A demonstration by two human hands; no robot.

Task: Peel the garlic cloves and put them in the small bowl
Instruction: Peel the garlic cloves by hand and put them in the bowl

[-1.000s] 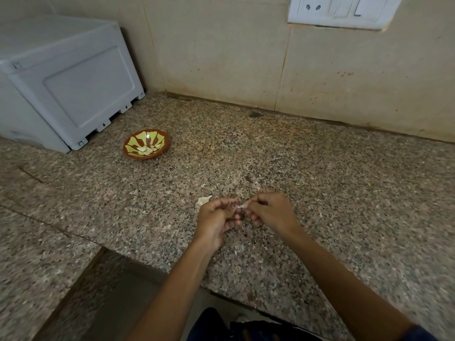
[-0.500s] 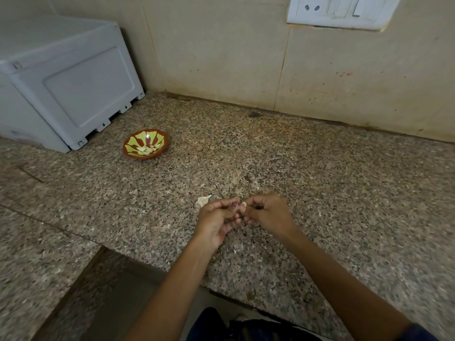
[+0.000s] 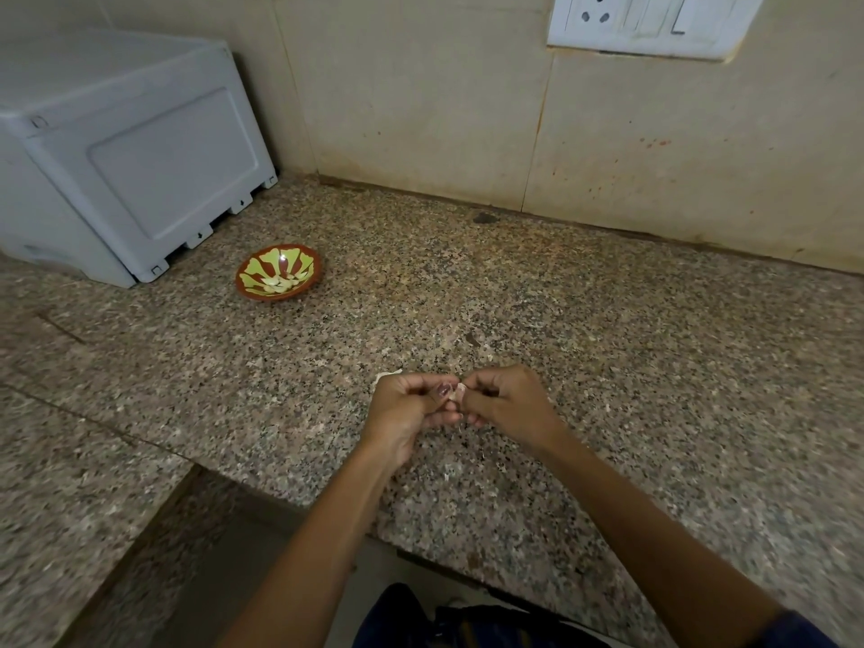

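The red-and-green patterned small ceramic bowl point(image 3: 278, 272) stands on the speckled granite countertop point(image 3: 561, 320), left of centre, just before the grey plastic box point(image 3: 126, 156) at the rear left against the beige tiled wall point(image 3: 421, 95). Pale peeled garlic cloves point(image 3: 280, 283) lie in the bowl. Nearer the front edge, well apart from the bowl, the left hand point(image 3: 406, 409) and right hand point(image 3: 507, 402) meet above the counter with a small garlic clove point(image 3: 457, 392) between their fingertips, and a white scrap of garlic skin point(image 3: 385, 376) lies on the counter just behind the left hand

— What surrounds it?
— A speckled granite counter point(image 3: 608, 320) meeting a stained beige tiled wall point(image 3: 421, 109), with a white switch plate point(image 3: 654, 21) up high.
— And left?
— A white appliance box point(image 3: 126, 156) on the counter.
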